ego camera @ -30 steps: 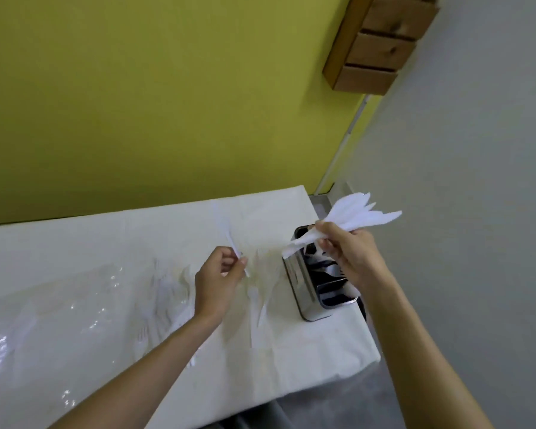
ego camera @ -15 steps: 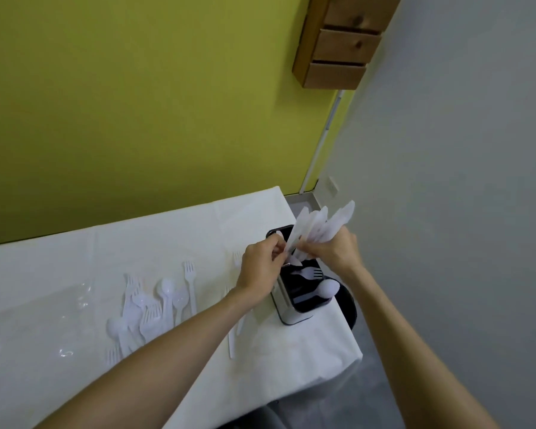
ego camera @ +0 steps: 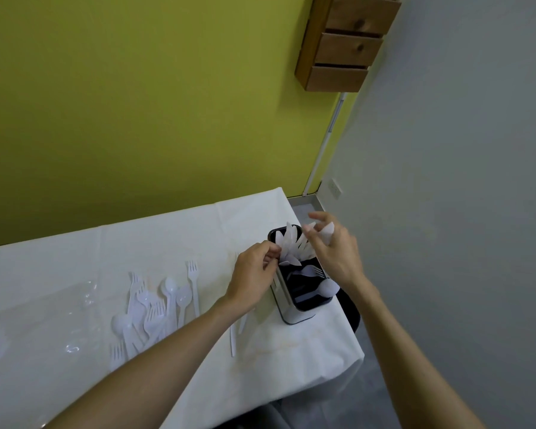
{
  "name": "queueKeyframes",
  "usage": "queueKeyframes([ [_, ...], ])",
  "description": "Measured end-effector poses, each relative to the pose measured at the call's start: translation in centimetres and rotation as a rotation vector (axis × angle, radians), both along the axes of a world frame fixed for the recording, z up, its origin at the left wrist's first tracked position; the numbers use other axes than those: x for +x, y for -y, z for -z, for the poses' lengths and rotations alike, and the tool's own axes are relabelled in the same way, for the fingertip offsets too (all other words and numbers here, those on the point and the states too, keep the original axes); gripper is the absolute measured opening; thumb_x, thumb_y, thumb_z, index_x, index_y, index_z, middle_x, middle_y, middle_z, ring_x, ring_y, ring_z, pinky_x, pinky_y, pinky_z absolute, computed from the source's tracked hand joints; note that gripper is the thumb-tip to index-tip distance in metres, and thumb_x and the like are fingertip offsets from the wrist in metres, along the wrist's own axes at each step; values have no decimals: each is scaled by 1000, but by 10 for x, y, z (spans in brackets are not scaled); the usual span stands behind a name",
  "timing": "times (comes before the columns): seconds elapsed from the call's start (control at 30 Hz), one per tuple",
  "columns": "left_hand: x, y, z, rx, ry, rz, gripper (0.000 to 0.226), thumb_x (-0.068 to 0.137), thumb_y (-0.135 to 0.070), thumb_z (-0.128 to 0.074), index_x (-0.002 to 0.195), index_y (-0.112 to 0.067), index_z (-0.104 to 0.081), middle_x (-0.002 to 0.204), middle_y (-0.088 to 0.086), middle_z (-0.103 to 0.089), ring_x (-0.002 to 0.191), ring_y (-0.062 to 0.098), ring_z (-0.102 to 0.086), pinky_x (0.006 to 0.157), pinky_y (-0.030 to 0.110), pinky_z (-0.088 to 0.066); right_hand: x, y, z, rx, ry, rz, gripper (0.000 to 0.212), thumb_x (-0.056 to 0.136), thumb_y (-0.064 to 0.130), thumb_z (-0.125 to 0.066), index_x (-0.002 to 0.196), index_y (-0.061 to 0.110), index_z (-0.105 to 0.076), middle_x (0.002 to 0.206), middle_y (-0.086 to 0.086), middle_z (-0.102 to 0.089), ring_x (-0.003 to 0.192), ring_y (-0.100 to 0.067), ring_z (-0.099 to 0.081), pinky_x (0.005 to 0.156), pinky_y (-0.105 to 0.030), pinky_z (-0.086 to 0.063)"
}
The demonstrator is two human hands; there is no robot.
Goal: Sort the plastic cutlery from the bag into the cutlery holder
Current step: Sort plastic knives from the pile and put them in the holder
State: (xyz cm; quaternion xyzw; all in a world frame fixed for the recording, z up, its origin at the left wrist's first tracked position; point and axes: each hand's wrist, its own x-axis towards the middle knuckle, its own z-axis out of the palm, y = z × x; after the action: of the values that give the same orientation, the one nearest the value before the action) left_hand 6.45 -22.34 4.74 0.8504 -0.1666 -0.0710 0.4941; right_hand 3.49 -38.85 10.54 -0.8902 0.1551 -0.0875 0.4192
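A steel cutlery holder (ego camera: 294,315) with a black inner rim stands near the table's right edge. Several white plastic knives (ego camera: 293,244) stand fanned in its far compartment; a fork (ego camera: 314,270) and a spoon (ego camera: 328,288) lie in the nearer ones. My left hand (ego camera: 252,275) pinches the knives at the holder's left rim. My right hand (ego camera: 334,247) hovers over the far compartment with fingers spread, touching the knife tips. A pile of white forks and spoons (ego camera: 152,308) lies on the table to the left, beside the clear plastic bag (ego camera: 37,323).
The white-covered table (ego camera: 174,239) ends just right of the holder. Loose white cutlery pieces (ego camera: 233,339) lie by my left wrist. A black round object (ego camera: 351,311) sits below the table edge. A wooden drawer unit (ego camera: 347,41) hangs on the yellow-green wall.
The bunch of knives has gone from my raised right hand down into the holder's far compartment. My right hand's fingers have spread apart. My left hand moved to the holder.
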Motion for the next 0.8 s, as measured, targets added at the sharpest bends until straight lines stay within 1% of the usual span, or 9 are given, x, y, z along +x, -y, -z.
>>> queueKeyframes([
  [0.07, -3, -5, 2, -5, -3, -7, 21, 90, -1, -55, 102, -13, -67, 98, -1, -68, 89, 9, -62, 78, 12, -51, 0, -3, 5, -17, 41, 39, 24, 95, 37, -59, 112, 21, -62, 91, 5, -69, 87, -20, -64, 63, -20, -41],
  [0.23, -5, -14, 5, -10, -14, -23, 25, 91, 0, -52, 105, -13, -67, 101, -2, -68, 90, 7, -61, 78, 8, -48, 7, -8, -3, -17, 167, 185, 37, 85, 35, -73, 114, 18, -58, 75, -4, -66, 68, -24, -61, 61, -29, -49],
  [0.3, -5, -16, 4, -14, -21, -31, 25, 91, -1, -51, 107, -14, -66, 102, -3, -67, 90, 5, -60, 77, 6, -47, 11, -7, -4, -24, 170, 176, 43, 82, 34, -76, 115, 17, -53, 74, -4, -67, 67, -27, -65, 61, -37, -55],
  [0.4, -8, -14, 0, -26, -3, -15, 24, 92, -5, -52, 107, -19, -63, 102, -6, -63, 92, 6, -58, 78, 13, -50, 13, -7, 2, -127, 103, 79, 43, 87, 35, -70, 119, 16, -48, 73, -13, -66, 67, -34, -64, 62, -47, -55],
  [0.47, -10, -13, -2, -25, 24, 19, 23, 91, -7, -53, 107, -22, -60, 102, -9, -59, 95, 5, -56, 82, 20, -52, 12, -8, 4, -191, 98, 76, 45, 90, 34, -66, 125, 15, -46, 73, -15, -66, 66, -36, -62, 62, -46, -54],
  [0.6, -12, -11, -3, 26, 77, 86, 26, 84, -20, -62, 108, -28, -55, 106, -14, -50, 106, 5, -48, 87, 27, -50, 5, -9, 11, -340, 10, 40, 53, 94, 29, -60, 136, 32, -27, 77, -8, -68, 61, -32, -59, 58, -42, -51],
  [0.67, -14, -9, -5, 106, 154, 116, 27, 81, -32, -65, 107, -32, -56, 106, -14, -46, 108, 5, -45, 82, 24, -49, 1, -8, 18, -376, 47, 18, 38, 97, 23, -55, 133, 24, -42, 86, -8, -68, 73, -32, -58, 63, -44, -51],
  [0.73, -15, -5, -8, 179, 238, 117, 29, 80, -38, -69, 107, -31, -60, 103, -13, -45, 105, 5, -43, 72, 20, -45, -2, -6, 29, -450, 171, -11, 22, 97, 17, -55, 115, 11, -65, 95, -10, -67, 87, -32, -53, 70, -44, -49],
  [0.8, -14, 0, -10, 231, 305, 107, 29, 79, -36, -72, 105, -27, -63, 101, -10, -46, 101, 8, -43, 65, 19, -39, -1, -3, 36, -500, 169, -5, 20, 96, 16, -57, 110, 9, -70, 103, -9, -66, 95, -32, -52, 76, -41, -44],
])
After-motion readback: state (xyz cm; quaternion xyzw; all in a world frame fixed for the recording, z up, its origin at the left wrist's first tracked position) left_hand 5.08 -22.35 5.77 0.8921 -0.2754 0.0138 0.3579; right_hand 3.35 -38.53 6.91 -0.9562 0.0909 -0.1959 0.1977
